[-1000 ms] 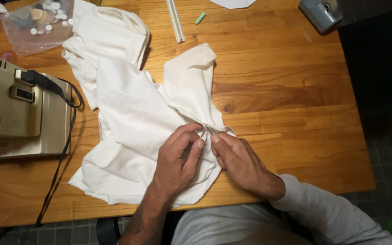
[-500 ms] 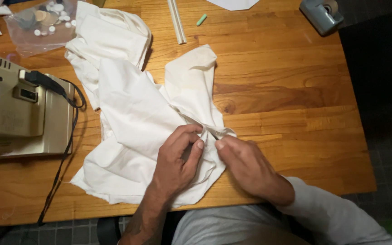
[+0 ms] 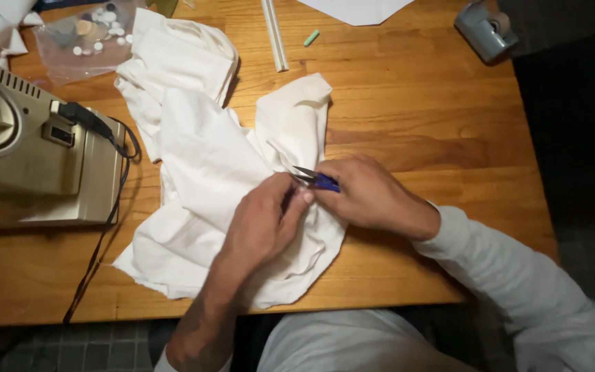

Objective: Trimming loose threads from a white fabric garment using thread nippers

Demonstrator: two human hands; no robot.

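Two hands met over the white fabric [image 3: 201,165], which lay crumpled across the middle of the wooden counter [image 3: 435,89] beside a beige sewing machine [image 3: 29,151]. The left hand [image 3: 263,224] was closed, pinching a fold of the cloth, while the right hand [image 3: 363,193] gripped small blue-handled snips [image 3: 315,179], blades slightly parted at the pinched spot. Judging by this, trimming was only underway: whether any cut was made could not be told, and most of the fabric lay unhandled.
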